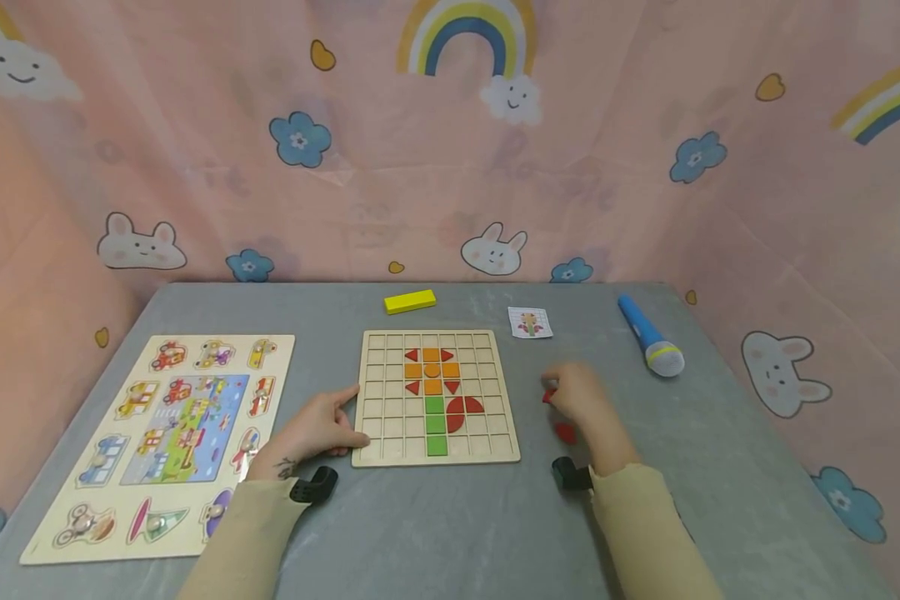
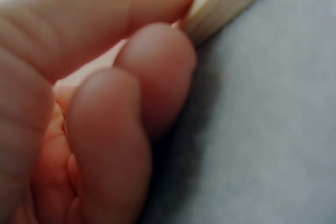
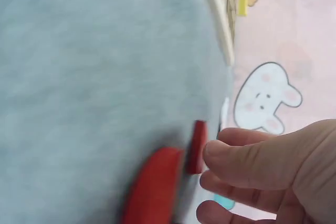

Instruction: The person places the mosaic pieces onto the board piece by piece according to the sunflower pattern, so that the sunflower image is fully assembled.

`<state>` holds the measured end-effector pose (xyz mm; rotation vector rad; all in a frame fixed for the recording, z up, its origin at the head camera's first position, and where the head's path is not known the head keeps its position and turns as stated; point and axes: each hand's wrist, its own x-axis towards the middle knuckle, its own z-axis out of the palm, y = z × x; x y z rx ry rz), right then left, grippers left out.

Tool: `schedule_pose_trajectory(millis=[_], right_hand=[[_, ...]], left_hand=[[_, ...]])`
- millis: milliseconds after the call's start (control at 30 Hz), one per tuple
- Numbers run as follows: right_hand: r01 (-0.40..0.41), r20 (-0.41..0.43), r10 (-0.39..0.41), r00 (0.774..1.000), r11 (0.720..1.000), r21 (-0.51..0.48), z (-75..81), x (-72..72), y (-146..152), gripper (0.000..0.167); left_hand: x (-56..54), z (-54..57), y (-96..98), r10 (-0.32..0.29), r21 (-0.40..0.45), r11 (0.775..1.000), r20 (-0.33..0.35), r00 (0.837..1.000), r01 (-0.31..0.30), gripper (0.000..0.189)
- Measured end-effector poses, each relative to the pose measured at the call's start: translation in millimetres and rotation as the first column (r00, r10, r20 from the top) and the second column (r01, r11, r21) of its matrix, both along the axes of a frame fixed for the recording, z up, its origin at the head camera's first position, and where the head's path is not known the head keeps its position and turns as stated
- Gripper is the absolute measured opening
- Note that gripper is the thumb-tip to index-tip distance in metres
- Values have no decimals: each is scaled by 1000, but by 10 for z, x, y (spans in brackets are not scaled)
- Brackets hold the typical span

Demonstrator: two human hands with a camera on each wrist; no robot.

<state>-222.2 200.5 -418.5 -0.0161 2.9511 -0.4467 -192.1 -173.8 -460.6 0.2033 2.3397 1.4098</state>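
My left hand rests at the left side of a wooden grid board, thumb by the near corner and index finger farther up the edge. In the left wrist view the fingertips are right at the board's rim. Green squares, orange pieces, red triangles and red quarter-circles lie in its cells. Right of the board, my right hand pinches a small red piece at its fingertips, low over the table. Another red piece with a curved edge lies just nearer.
A picture card lies behind the right hand, a blue toy microphone at the far right. A yellow block sits behind the board. On the left is a large vehicle puzzle board, partly behind the left forearm.
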Motion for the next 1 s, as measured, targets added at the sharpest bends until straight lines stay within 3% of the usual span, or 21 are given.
schedule_pose_trajectory(millis=[67,233,400,533,633,800,867,1000], right_hand=[[-14,20,14,1000,1000,6,-27,11,26,38],[38,50,-37,998,999,-12,-55,22,46,35],[46,49,-46,998,999,11,-11,35,-9,20],[92,77,-85,993,992,-83,91,15,-226,18],[85,51,-75,996,968,-235,163,0,-495,22],[47,29,-38,999,882,-469,209,41,-1015,13],[45,38,-30,999,859,-510,193,61,-1197,7],[25,38,-6,999,855,-519,123,85,-1460,12]], left_hand=[[3,-1,-3,-1,1,1000,-2,1000,1,93],[2,-9,-8,-1,4,1000,-4,1000,1,93],[1,-23,-15,-3,1,1000,-9,1000,3,94],[3,-29,-19,-3,-1,1000,-9,1000,3,93],[5,-22,-19,-3,2,1000,-11,1000,3,93],[9,-3,-11,-8,1,1000,-13,1000,8,93],[10,6,-7,-8,-1,1000,-12,1000,8,93],[8,15,-2,1,-5,1000,-3,1000,-1,92]])
